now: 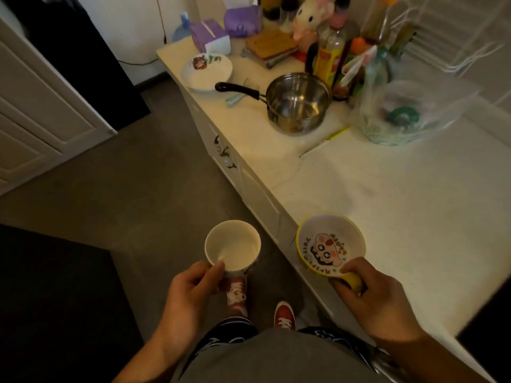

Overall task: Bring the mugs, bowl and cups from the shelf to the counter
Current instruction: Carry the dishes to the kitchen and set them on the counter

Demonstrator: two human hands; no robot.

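My left hand [190, 294] grips a white mug [232, 246] by its side, thumb on the rim, held over the floor just left of the counter edge. My right hand [370, 297] holds a yellow-rimmed bowl [330, 241] with a cartoon face printed inside, gripped at its yellow handle. The bowl hangs above the near edge of the white counter [401, 205]. Both vessels look empty and sit upright.
A steel saucepan [297, 102] with a black handle stands mid-counter. Farther back sit a white plate [207, 71], tissue boxes [210, 37], bottles [330, 51] and a clear plastic bag [401, 114]. My red shoes [284, 315] stand on the dark floor.
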